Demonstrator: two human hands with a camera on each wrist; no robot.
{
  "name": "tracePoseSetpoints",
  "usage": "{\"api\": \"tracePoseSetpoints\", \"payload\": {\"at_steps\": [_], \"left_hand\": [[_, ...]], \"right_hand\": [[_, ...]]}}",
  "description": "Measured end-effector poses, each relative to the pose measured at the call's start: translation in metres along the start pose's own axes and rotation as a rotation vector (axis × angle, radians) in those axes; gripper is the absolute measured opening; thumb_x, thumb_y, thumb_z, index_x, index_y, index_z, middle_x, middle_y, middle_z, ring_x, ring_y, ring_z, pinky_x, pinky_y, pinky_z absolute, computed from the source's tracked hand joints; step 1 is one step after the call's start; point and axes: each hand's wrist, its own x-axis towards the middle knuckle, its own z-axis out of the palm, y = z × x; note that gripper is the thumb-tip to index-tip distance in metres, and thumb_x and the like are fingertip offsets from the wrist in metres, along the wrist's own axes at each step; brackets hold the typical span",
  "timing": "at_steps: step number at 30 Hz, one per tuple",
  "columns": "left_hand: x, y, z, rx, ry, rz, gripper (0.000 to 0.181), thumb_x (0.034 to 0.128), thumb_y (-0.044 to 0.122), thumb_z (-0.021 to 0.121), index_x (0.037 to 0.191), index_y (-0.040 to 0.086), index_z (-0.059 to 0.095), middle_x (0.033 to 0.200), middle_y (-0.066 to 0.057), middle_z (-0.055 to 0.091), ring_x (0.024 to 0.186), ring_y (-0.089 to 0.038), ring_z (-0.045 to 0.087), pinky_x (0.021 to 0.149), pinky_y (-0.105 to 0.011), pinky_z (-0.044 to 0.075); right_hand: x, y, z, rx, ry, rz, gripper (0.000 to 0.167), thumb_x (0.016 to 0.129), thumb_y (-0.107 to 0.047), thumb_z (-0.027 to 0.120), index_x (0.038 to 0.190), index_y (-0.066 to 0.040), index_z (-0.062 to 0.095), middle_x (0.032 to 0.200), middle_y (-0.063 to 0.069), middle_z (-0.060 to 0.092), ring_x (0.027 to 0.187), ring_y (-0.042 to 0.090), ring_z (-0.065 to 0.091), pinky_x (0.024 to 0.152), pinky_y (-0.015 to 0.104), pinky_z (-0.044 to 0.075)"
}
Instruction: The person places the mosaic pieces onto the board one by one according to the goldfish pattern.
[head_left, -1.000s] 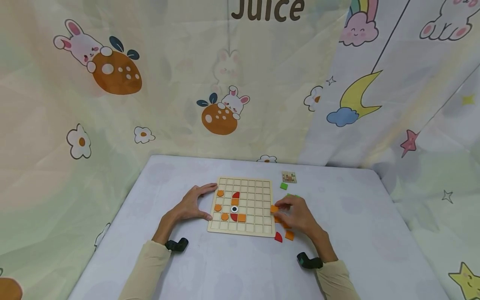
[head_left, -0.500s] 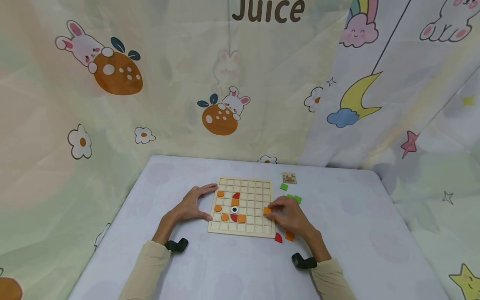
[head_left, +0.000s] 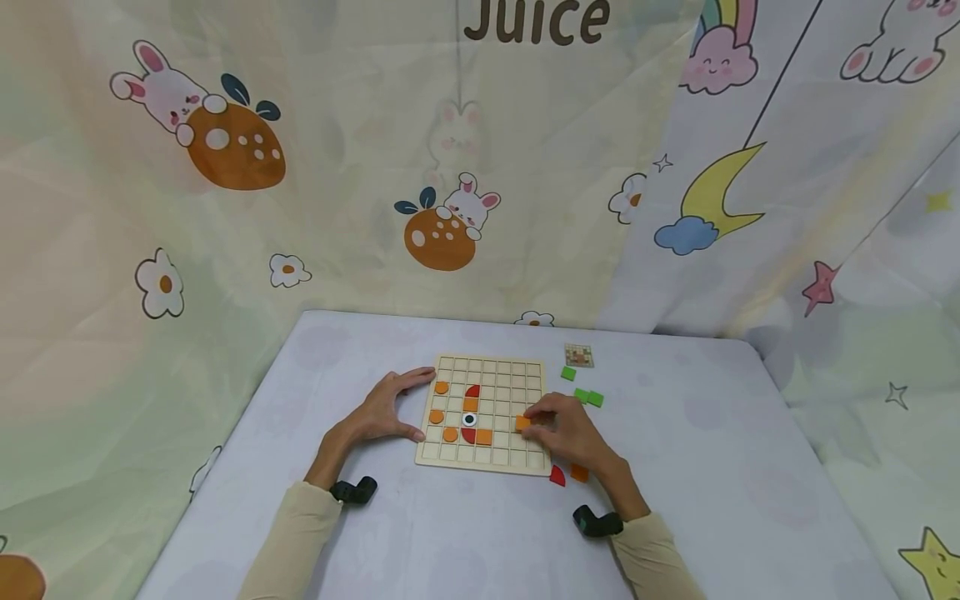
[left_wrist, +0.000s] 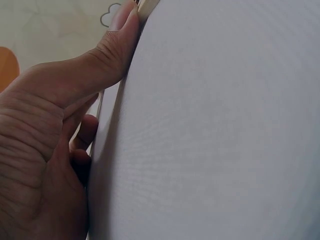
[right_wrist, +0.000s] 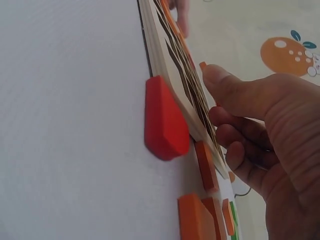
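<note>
My left hand [head_left: 378, 408] rests on the left edge of a wooden grid board [head_left: 517, 375], thumb and forefinger spread wide apart. In the left wrist view the thumb [left_wrist: 107, 55] touches the board's edge. My right hand [head_left: 570, 429] pinches an orange square tile [head_left: 522, 423] over the board's right side. On the board lie orange round pieces [head_left: 437, 417], red quarter-round pieces [head_left: 472, 391], orange squares [head_left: 483, 437] and a white tile with a black dot [head_left: 469, 419].
Right of the board lie green squares [head_left: 568, 373], a red quarter-round piece [head_left: 557, 476] and an orange square [head_left: 579, 472]. More orange squares [right_wrist: 206, 165] show in the right wrist view. A small patterned card [head_left: 578, 355] lies near the table's far edge.
My right hand has moved left from beside the board to over its right columns, carrying the orange square tile. The left hand has stayed in place.
</note>
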Motion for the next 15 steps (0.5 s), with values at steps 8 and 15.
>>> {"api": "tracePoseSetpoints", "payload": {"at_steps": [8,15], "left_hand": [[0.000,0.002,-0.001,0.003,-0.003,-0.004,0.116,0.0635,0.042,0.107,0.164,0.018,0.053,0.174,-0.003,0.046,0.117,-0.021,0.047,0.102,-0.043,0.041],[-0.001,0.002,-0.001,-0.006,-0.005,-0.010,0.116,0.0640,0.041,0.107,0.164,0.018,0.052,0.174,-0.003,0.046,0.117,-0.021,0.046,0.101,-0.043,0.041]], "right_hand": [[0.007,-0.005,0.007,0.018,-0.005,-0.035,0.023,0.085,-0.010,0.094,0.106,-0.008,0.084,0.099,0.001,0.078,0.089,0.011,0.064,0.082,0.025,0.055],[0.014,-0.010,0.015,0.055,-0.032,-0.005,0.021,0.088,-0.012,0.092,0.108,-0.010,0.084,0.102,0.000,0.077,0.092,0.010,0.069,0.085,0.025,0.060]]}}
